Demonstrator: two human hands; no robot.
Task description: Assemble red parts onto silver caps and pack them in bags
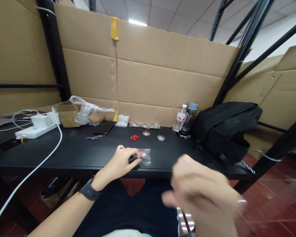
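My left hand point(124, 159), with a dark watch band on its wrist, rests at the front of the black table. Its thumb and fingertips pinch the left edge of a small clear plastic bag point(146, 156) with something red inside. My right hand point(194, 184) is raised in front of the table edge, apart from the bag; motion smears its fingers. Behind the bag lie a bundle of red cord point(135, 138), a clear disc with a red tip point(146, 133) like a suction cup, and a second clear disc point(160, 138).
Small clear packets point(144, 125) and a white packet point(122, 120) lie near the cardboard wall point(143, 79). A power strip point(36, 131), its white cable and a tied plastic bag point(85, 112) stand left. At right are a water bottle point(180, 119), a dark bottle point(189, 118) and a black backpack point(224, 128).
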